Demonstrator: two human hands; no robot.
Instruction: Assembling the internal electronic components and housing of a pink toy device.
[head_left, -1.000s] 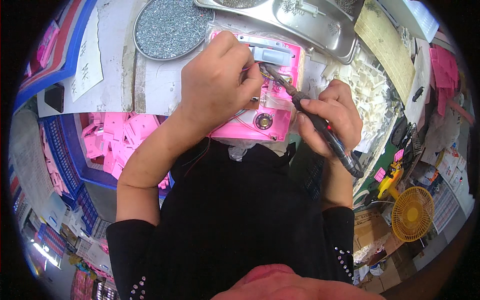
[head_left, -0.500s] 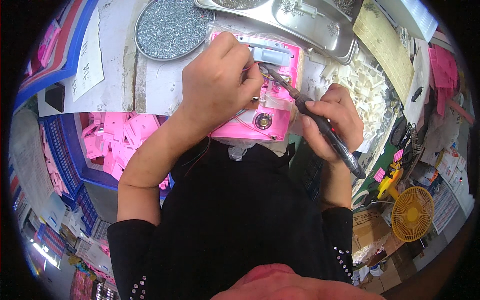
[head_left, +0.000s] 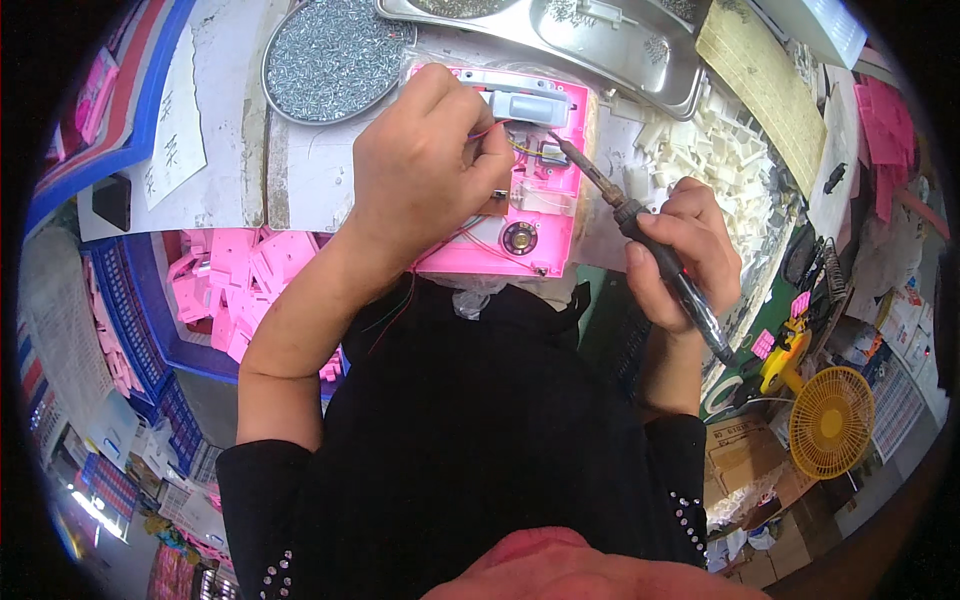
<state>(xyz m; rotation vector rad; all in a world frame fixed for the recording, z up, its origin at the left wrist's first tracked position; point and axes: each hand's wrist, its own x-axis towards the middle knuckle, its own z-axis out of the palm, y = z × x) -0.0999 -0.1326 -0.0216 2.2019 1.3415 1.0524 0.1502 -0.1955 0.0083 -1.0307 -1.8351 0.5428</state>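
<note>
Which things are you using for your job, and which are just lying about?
In the job:
black pen-shaped soldering iron, in the right hand
open pink plastic casing
thin red wire, at the left hand

Lying about, untouched now:
round yellow fan
loose white plastic pieces
loose pink plastic pieces

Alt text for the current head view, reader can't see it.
The right hand holds a soldering iron, its tip over an open pink casing, while the left hand, closed in a pinch, covers part of the casing's left side. Beyond sits a round dish of small metal parts; white plastic pieces lie to the right.
</note>
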